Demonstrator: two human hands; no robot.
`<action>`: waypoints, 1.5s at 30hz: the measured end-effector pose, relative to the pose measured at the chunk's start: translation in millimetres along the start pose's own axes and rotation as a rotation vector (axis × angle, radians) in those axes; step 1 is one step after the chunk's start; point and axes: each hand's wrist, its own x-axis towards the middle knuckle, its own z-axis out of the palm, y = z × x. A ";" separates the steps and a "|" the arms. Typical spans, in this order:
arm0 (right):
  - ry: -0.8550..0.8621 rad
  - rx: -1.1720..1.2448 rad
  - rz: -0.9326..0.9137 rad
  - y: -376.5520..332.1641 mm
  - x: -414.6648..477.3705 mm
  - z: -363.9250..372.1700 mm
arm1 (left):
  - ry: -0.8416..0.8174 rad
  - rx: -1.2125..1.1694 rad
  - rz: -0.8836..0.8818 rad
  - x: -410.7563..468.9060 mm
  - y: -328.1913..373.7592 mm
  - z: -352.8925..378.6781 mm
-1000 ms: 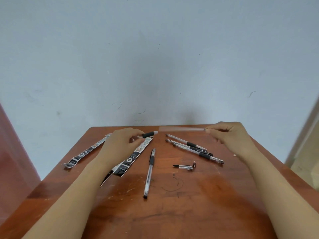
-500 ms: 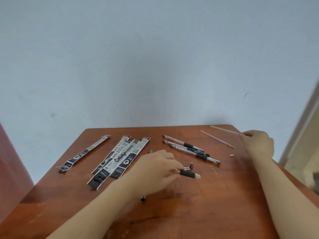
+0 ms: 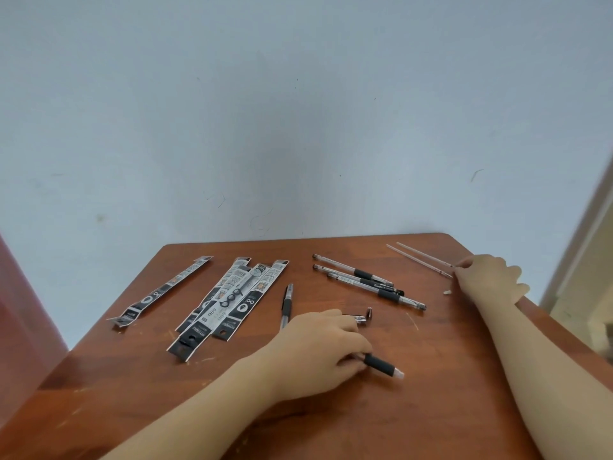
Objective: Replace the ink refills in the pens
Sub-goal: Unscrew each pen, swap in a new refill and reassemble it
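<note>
Behind everything, a pale blue-grey painted wall (image 3: 298, 111) is filling the upper half of the view, its surface matte and faintly scuffed. Below it a reddish-brown wooden table (image 3: 447, 410) with rounded corners is showing scratches and worn patches.

Two bare forearms are reaching across the wood. The left hand (image 3: 318, 353) is resting near the middle, its fingers curling around a pen barrel (image 3: 381, 364) whose black rubber grip and clear plastic end are sticking out to the right. The right hand (image 3: 487, 277) is sitting at the far right edge with fingers bent, its fingertips meeting the near ends of two thin, clear, straw-like refills (image 3: 421, 258) lying side by side; I cannot tell whether it is gripping one or only touching them.

Left of centre, a fan of long flat black-and-white printed refill packets (image 3: 232, 300) is overlapping, with one single packet (image 3: 162, 290) lying apart further left. Three clear pens (image 3: 368, 282) with black grips are lying close together, slanting, between the hands. One more pen (image 3: 287, 305) is lying just beside the packets. Just beyond the left hand's knuckles, a short clear pen piece (image 3: 360, 318) and a small metal cone tip (image 3: 369, 312) are sitting together. A tiny white scrap (image 3: 447, 292) is lying near the right hand.
</note>
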 end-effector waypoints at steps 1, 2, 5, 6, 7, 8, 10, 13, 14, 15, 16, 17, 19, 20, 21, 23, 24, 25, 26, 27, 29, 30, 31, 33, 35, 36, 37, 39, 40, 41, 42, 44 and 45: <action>-0.004 -0.013 -0.004 -0.3 0.0 0.2 | -0.005 0.007 0.000 0.2 0.2 0.0; -0.007 -0.023 -0.006 -0.2 -0.2 0.4 | -0.006 0.010 0.001 0.3 0.7 -0.2; -0.010 -0.034 -0.006 -0.4 -0.9 0.0 | -0.017 0.022 -0.006 0.1 2.1 -0.6; -0.010 -0.036 -0.005 -0.7 -1.1 -0.1 | -0.023 0.028 -0.010 0.2 2.2 -0.7; -0.010 -0.036 -0.004 -1.1 -1.3 -0.2 | -0.028 0.036 -0.014 0.3 2.3 -1.0; -0.009 -0.034 -0.002 -1.6 -1.5 -0.3 | -0.036 0.047 -0.018 0.6 2.4 -1.5; -0.007 -0.031 -0.002 -2.1 -1.8 -0.5 | -0.054 0.065 -0.024 1.0 2.9 -2.4; -0.010 -0.037 -0.005 -1.6 -2.1 -0.7 | -0.066 0.073 -0.029 1.1 3.8 -3.2; -0.011 -0.040 -0.005 -1.2 -2.0 -0.7 | -0.064 0.071 -0.028 1.0 3.7 -3.1; -0.012 -0.044 -0.005 -1.1 -1.8 -0.4 | -0.061 0.069 -0.027 1.0 3.5 -3.1; -0.014 -0.049 -0.005 -0.9 -1.6 -0.3 | -0.059 0.069 -0.025 0.9 3.2 -2.9; -0.015 -0.054 -0.004 -0.8 -1.3 -0.1 | -0.057 0.068 -0.024 0.7 2.7 -2.5; -0.016 -0.058 -0.005 -0.8 -1.7 0.0 | -0.052 0.062 -0.023 0.2 1.5 -1.9; -0.011 -0.060 -0.007 -1.4 -2.4 -0.3 | -0.040 0.050 -0.024 0.0 1.0 -2.3; 0.002 -0.063 -0.011 -2.5 -3.5 -0.6 | -0.021 0.033 -0.030 -0.3 0.2 -3.5; 0.057 -0.066 -0.035 -7.2 -6.6 -2.3 | 0.035 0.000 -0.061 -0.8 -3.4 -8.5; 0.095 -0.055 -0.064 -11.1 -9.1 -3.8 | 0.072 -0.017 -0.085 -1.3 -6.4 -12.5; 0.131 -0.037 -0.113 -16.2 -12.8 -5.6 | 0.116 -0.036 -0.113 -2.3 -9.9 -17.4; 0.161 -0.018 -0.183 -22.0 -17.9 -7.6 | 0.159 -0.053 -0.147 -3.4 -14.4 -22.3; 0.184 0.002 -0.271 -28.7 -24.9 -9.5 | 0.205 -0.062 -0.192 -4.8 -19.8 -27.2; 0.208 0.065 -0.465 -42.7 -44.4 -11.8 | 0.305 -0.028 -0.332 -8.3 -35.4 -34.4; 0.207 0.114 -0.558 -49.7 -56.5 -12.3 | 0.351 0.011 -0.422 -10.7 -45.4 -36.6; 0.185 0.167 -0.645 -56.4 -69.7 -12.5 | 0.379 0.052 -0.517 -13.8 -55.8 -38.1; 0.070 0.253 -0.796 -68.3 -96.3 -13.0 | 0.349 0.101 -0.677 -19.6 -73.5 -38.9; -0.093 0.236 -0.925 -75.9 -118.0 -12.2 | 0.256 0.112 -0.768 -23.0 -83.7 -35.8; -0.178 0.168 -0.977 -77.7 -125.8 -10.8 | 0.199 0.117 -0.792 -23.3 -86.1 -33.4; -0.261 0.078 -1.016 -78.2 -131.4 -8.4 | 0.139 0.129 -0.805 -22.7 -87.5 -30.7; -0.395 -0.099 -1.062 -76.7 -137.5 -2.4 | 0.043 0.154 -0.820 -20.3 -88.7 -25.8; -0.439 -0.173 -1.074 -75.6 -139.1 0.4 | 0.021 0.161 -0.828 -19.2 -88.9 -24.5; -0.472 -0.236 -1.079 -74.9 -140.2 2.9 | 0.015 0.165 -0.833 -18.5 -89.2 -24.0; -0.498 -0.287 -1.078 -74.5 -140.7 5.0 | 0.019 0.164 -0.834 -18.1 -89.6 -23.8; -0.521 -0.358 -1.080 -74.7 -141.6 7.3 | 0.038 0.157 -0.827 -17.7 -91.0 -22.8; -0.519 -0.377 -1.083 -75.1 -142.0 7.8 | 0.047 0.162 -0.822 -17.6 -91.6 -21.9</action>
